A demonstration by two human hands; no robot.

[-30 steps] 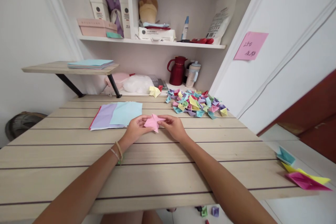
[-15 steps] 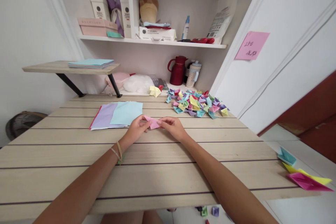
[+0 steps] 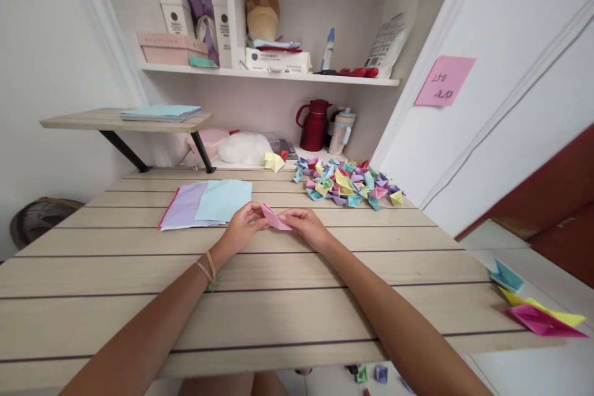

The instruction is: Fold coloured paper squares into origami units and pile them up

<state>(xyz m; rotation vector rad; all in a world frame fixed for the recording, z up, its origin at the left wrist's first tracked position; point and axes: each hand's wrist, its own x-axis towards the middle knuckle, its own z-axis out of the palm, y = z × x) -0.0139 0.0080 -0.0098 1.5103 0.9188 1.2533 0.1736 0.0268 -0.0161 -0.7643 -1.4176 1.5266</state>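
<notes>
A small piece of folded pink paper [image 3: 275,218] is held between my two hands above the middle of the table. My left hand [image 3: 244,222] pinches its left side, and my right hand [image 3: 306,226] grips the right side with thumb and fingers. The paper slants down to the right. Left of my hands lies a stack of coloured paper sheets [image 3: 226,199], light blue and purple on top. Beyond my right hand is a pile of small folded paper boats [image 3: 346,182] in many colours.
Larger paper boats [image 3: 545,320] sit at the table's right edge. A yellow folded paper piece [image 3: 275,161] is at the back. A raised wooden shelf [image 3: 88,119] on black brackets stands at the left. A red jug [image 3: 314,125] stands behind the table.
The pink paper has turned in my fingers, from a wide folded shape to a narrower one slanting down to the right. Both hands have shifted only slightly.
</notes>
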